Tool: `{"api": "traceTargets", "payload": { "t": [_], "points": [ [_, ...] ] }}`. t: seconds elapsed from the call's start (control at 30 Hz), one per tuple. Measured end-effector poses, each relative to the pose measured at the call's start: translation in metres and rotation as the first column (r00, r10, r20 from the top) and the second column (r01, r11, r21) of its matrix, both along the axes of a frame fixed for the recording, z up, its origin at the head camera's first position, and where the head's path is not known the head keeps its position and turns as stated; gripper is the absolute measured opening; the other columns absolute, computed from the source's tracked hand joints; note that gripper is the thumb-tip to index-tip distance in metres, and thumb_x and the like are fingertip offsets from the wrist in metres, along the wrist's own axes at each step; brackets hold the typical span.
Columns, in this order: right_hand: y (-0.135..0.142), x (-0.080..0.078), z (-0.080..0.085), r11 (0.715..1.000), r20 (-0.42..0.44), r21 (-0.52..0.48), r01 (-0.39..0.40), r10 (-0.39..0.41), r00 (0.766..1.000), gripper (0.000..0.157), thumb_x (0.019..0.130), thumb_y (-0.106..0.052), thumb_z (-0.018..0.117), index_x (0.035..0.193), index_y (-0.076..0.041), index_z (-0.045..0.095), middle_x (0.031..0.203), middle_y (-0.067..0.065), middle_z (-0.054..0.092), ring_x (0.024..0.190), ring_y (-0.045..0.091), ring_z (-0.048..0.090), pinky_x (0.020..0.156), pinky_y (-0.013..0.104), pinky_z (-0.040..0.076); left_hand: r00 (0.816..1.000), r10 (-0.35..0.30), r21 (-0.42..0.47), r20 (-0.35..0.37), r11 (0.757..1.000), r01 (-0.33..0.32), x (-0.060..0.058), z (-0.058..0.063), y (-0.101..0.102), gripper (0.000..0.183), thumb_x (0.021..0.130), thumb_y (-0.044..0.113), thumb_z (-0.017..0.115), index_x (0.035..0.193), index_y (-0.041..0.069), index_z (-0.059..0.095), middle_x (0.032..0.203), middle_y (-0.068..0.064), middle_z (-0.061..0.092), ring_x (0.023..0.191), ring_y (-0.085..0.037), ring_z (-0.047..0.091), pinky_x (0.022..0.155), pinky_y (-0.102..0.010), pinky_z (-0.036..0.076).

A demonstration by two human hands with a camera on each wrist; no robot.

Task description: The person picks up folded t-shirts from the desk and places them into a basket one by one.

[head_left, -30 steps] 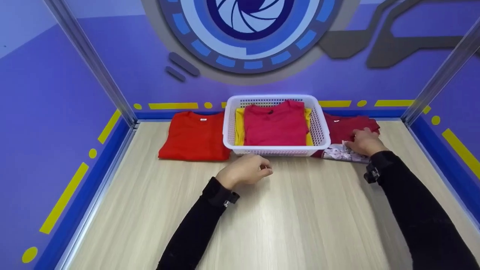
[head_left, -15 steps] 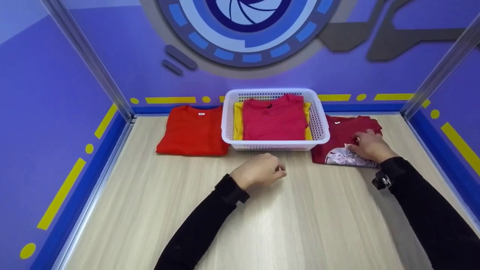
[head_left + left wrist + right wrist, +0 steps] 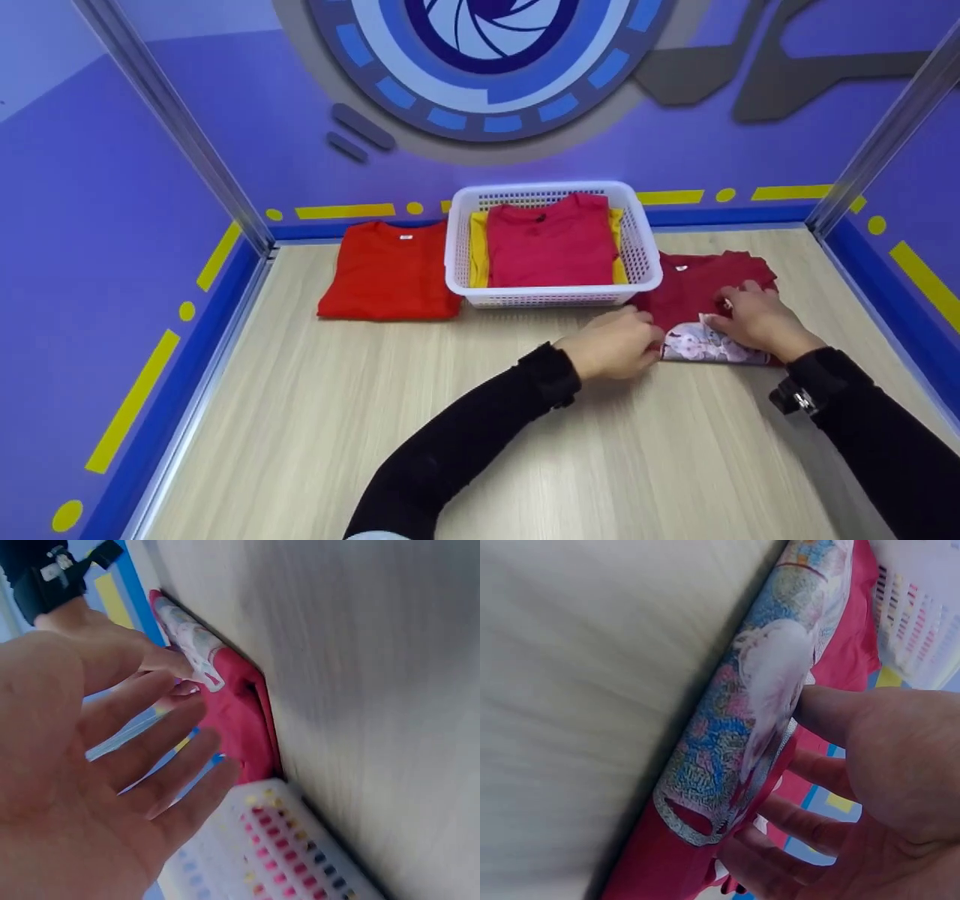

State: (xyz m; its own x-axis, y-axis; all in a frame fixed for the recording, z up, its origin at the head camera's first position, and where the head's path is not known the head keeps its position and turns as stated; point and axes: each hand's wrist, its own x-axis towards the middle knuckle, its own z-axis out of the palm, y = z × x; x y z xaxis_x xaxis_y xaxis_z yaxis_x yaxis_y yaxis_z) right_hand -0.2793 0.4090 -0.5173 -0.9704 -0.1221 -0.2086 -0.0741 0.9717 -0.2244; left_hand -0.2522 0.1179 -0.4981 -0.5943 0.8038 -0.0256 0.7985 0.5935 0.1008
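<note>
Right hand (image 3: 763,322) pinches the folded dark red shirt (image 3: 688,291), which lies beneath it and to its left on the counter (image 3: 637,457), the printed near edge running leftward towards the left hand (image 3: 611,345), whose loosely spread fingers are at that corner.

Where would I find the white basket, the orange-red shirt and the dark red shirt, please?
White basket (image 3: 553,298), head view: its front wall.
Orange-red shirt (image 3: 394,276), head view: middle of its front.
Dark red shirt (image 3: 688,294), head view: plain cloth above the print.
</note>
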Motion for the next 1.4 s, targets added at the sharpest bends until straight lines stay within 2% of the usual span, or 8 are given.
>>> {"api": "traceTargets", "payload": {
  "t": [0.27,0.5,0.67,0.73,0.9,1.03,1.2,1.4],
  "points": [
    [0.000,0.025,0.004,0.998,-0.020,0.010,-0.055,0.056,0.998,0.061,0.101,-0.033,0.078,0.138,0.011,0.060,0.126,0.039,0.054,0.109,0.060,0.057,0.091,0.074,0.056,0.992,0.127,-0.024,0.008,0.992,-0.126,-0.007,-0.022,0.028,0.038,0.113,0.039,0.057,0.142,0.021,0.073,0.134,0.002,0.066,0.124,-0.017,0.057,0.107,-0.029,0.051],
    [0.002,0.015,0.006,0.996,-0.040,-0.026,-0.083,0.082,0.996,0.044,0.099,-0.026,0.078,0.124,0.010,0.073,0.115,0.033,0.069,0.111,0.051,0.060,0.096,0.068,0.053,0.975,0.219,-0.043,0.029,0.975,-0.218,-0.014,-0.036,0.048,0.033,0.113,0.036,0.058,0.136,0.019,0.075,0.135,0.002,0.066,0.127,-0.016,0.062,0.110,-0.028,0.054],
    [0.009,0.007,0.000,0.997,-0.114,-0.061,-0.051,0.043,0.993,0.035,0.099,-0.014,0.075,0.123,0.012,0.073,0.113,0.033,0.067,0.109,0.049,0.058,0.096,0.067,0.051,0.964,0.263,-0.061,0.029,0.964,-0.261,-0.024,-0.037,0.065,0.041,0.111,0.030,0.060,0.150,0.019,0.065,0.152,0.000,0.061,0.137,-0.016,0.060,0.114,-0.028,0.054],
    [0.011,0.005,-0.001,0.997,-0.102,-0.055,-0.051,0.045,0.994,0.039,0.099,-0.014,0.076,0.127,0.014,0.070,0.116,0.035,0.066,0.110,0.049,0.058,0.098,0.068,0.052,0.962,0.275,-0.063,0.009,0.960,-0.274,-0.030,-0.047,0.073,0.045,0.109,0.027,0.061,0.153,0.019,0.063,0.154,-0.001,0.059,0.136,-0.017,0.060,0.111,-0.030,0.057],
    [0.010,-0.001,0.003,0.997,-0.056,-0.033,-0.074,0.072,0.996,0.043,0.099,-0.016,0.078,0.130,0.013,0.069,0.121,0.035,0.066,0.116,0.051,0.060,0.105,0.070,0.052,0.962,0.270,-0.101,-0.045,0.957,-0.274,-0.034,-0.045,0.077,0.039,0.107,0.024,0.062,0.145,0.018,0.069,0.145,-0.001,0.063,0.132,-0.018,0.060,0.102,-0.031,0.062],
    [0.007,0.000,0.009,0.997,-0.012,-0.030,-0.069,0.068,0.998,0.043,0.099,-0.017,0.080,0.129,0.012,0.071,0.117,0.031,0.071,0.112,0.049,0.062,0.102,0.069,0.053,0.969,0.241,-0.126,-0.057,0.961,-0.246,-0.025,-0.033,0.070,0.036,0.110,0.028,0.059,0.143,0.019,0.071,0.145,0.000,0.065,0.138,-0.018,0.057,0.105,-0.030,0.061],
    [0.000,0.012,0.008,0.995,-0.010,-0.022,-0.097,0.096,0.995,0.040,0.098,-0.020,0.082,0.125,0.008,0.075,0.112,0.027,0.070,0.106,0.043,0.062,0.097,0.065,0.055,0.982,0.160,-0.170,-0.101,0.970,-0.175,-0.018,-0.033,0.059,0.038,0.114,0.038,0.055,0.145,0.021,0.069,0.147,0.002,0.064,0.141,-0.019,0.054,0.107,-0.030,0.059],
    [-0.007,0.033,0.005,0.988,-0.088,-0.019,-0.155,0.153,0.984,0.037,0.096,-0.023,0.085,0.120,0.005,0.079,0.105,0.023,0.070,0.099,0.038,0.062,0.092,0.061,0.057,0.989,0.039,-0.219,-0.141,0.973,-0.069,-0.010,-0.031,0.046,0.041,0.114,0.041,0.055,0.148,0.022,0.067,0.146,0.003,0.063,0.135,-0.018,0.055,0.109,-0.029,0.054]
  ]
}}
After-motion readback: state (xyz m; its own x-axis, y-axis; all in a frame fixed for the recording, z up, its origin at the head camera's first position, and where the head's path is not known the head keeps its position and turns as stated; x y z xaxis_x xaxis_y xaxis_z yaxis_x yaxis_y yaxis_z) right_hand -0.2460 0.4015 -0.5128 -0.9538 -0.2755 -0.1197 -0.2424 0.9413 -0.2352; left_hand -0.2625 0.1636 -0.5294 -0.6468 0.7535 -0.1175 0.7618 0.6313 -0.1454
